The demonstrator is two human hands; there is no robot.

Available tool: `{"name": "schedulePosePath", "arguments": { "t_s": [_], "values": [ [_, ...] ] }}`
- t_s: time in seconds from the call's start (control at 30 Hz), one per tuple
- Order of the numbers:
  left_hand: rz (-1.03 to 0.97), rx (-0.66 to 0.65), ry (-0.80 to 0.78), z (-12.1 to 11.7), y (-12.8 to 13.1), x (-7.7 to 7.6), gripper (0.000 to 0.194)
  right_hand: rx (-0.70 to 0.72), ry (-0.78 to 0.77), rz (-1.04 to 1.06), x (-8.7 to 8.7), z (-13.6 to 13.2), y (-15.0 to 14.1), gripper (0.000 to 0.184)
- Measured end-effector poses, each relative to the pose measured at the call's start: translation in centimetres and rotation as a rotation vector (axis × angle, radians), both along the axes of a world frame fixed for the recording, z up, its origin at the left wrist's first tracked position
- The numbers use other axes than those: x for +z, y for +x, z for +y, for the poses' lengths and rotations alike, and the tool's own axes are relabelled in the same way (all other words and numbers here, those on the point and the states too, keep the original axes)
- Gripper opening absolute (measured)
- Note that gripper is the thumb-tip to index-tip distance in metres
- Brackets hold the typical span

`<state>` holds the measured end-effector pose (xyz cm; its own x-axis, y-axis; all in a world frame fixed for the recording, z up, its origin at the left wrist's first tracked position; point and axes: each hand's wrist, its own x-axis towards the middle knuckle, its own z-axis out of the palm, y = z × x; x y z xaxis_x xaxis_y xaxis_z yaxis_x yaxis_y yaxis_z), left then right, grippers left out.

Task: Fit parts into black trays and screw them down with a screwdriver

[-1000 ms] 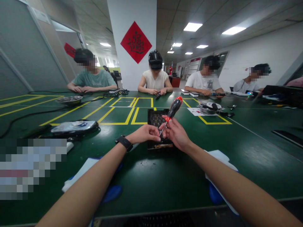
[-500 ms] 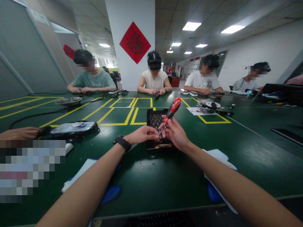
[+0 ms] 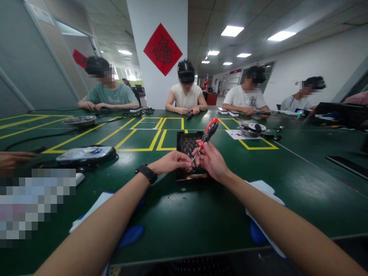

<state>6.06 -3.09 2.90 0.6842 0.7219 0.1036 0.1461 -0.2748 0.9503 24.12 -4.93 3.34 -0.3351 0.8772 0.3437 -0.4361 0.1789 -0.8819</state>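
Note:
In the head view my right hand [image 3: 213, 161] is closed around a red and black screwdriver [image 3: 210, 132], near the base of its handle. The handle tilts up and to the right, and the shaft slants down to my left hand. My left hand [image 3: 175, 161] is closed, its thumb and fingertips pinched at the screwdriver's tip; whatever sits between them is too small to make out. Beneath both hands a black tray-like case [image 3: 184, 142] with a patterned inside lies on the green table [image 3: 161, 226]. My hands hide part of it.
White and blue gloves [image 3: 264, 191] lie by my right forearm, another glove [image 3: 94, 207] by my left. A clear-topped case [image 3: 86, 153] with cables is at left, near another person's hand [image 3: 17, 158]. Metal bowls [image 3: 253, 130] stand farther back. Several people sit across the table.
The other person's hand has come in at the left edge and pulled back slightly with a dark object. My hands stay nearly in place; the screwdriver handle has turned, showing different red and black parts.

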Motion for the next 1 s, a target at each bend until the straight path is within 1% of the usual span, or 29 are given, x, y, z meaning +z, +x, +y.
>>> {"name": "schedulePosePath", "arguments": {
  "t_s": [0.03,0.07,0.17,0.2,0.27,0.3,0.33,0.37,0.4,0.47,0.57,0.67,0.8,0.9,1.0],
  "values": [
    [-0.014,0.03,0.022,0.0,0.1,0.1,0.029,-0.061,0.019,-0.001,0.0,0.2,0.1,0.028],
    [-0.035,0.083,0.05,0.0,0.2,0.1,0.032,-0.152,0.045,0.0,0.1,0.4,0.2,0.027],
    [-0.106,0.338,0.164,0.5,0.1,-0.3,0.043,-0.498,0.113,0.006,0.1,1.6,1.1,0.028],
    [-0.105,0.436,0.214,0.9,0.0,-0.6,0.043,-0.589,0.118,-0.004,0.1,2.1,1.5,0.03],
    [-0.021,0.621,0.327,1.7,-0.5,-1.4,0.04,-0.694,0.117,-0.057,-0.2,3.1,2.3,0.034],
    [0.039,0.704,0.36,2.1,-0.8,-1.9,0.037,-0.713,0.121,-0.098,-0.4,3.5,2.6,0.035],
    [0.086,0.766,0.351,2.4,-1.1,-2.3,0.035,-0.715,0.128,-0.143,-0.6,3.9,2.9,0.035],
    [0.103,0.811,0.309,2.7,-1.4,-2.7,0.034,-0.705,0.137,-0.188,-0.8,4.2,3.0,0.034],
    [0.104,0.821,0.254,2.9,-1.6,-3.0,0.034,-0.687,0.147,-0.231,-1.0,4.4,3.1,0.034],
    [0.09,0.774,0.165,3.0,-1.8,-3.4,0.032,-0.65,0.167,-0.297,-1.3,4.6,3.2,0.032],
    [0.089,0.687,0.146,3.0,-1.8,-3.7,0.029,-0.629,0.199,-0.335,-1.6,4.6,3.1,0.031],
    [0.123,0.664,0.197,3.2,-1.6,-3.9,0.026,-0.618,0.218,-0.351,-1.7,4.7,3.1,0.03],
    [0.232,0.686,0.324,3.5,-1.5,-4.2,0.024,-0.613,0.214,-0.377,-2.0,4.9,3.2,0.031],
    [0.302,0.682,0.402,3.4,-1.5,-4.1,0.024,-0.607,0.21,-0.384,-2.2,5.1,3.3,0.031],
    [0.333,0.675,0.438,3.1,-1.4,-3.9,0.024,-0.603,0.206,-0.383,-2.2,5.0,3.3,0.032]
  ]
}}
